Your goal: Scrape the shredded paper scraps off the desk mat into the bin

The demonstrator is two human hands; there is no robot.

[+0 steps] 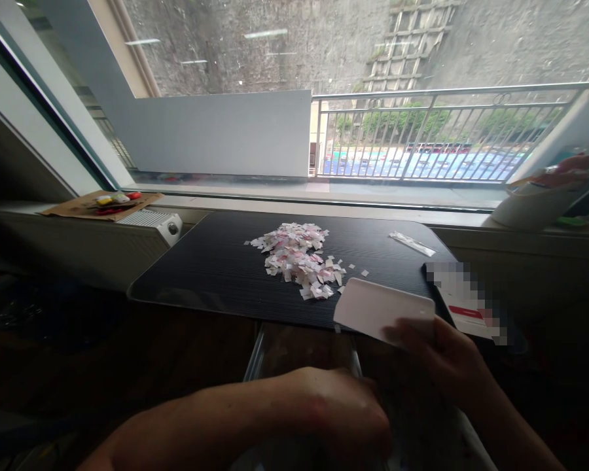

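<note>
While pinched at one end in right hand [454, 356]: white card [385, 307], over near edge of black table [201, 261].
Left hand [346, 405]: curled down, impossible to judge grip.
Paper bits [294, 255]: heaped mid-table beyond card.
Sweeping, apparently: next calls for edge set low behind heap.

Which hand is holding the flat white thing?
The right hand: it grips the right end of the white card. The left hand, lower in the picture, isn't touching the card.
</note>
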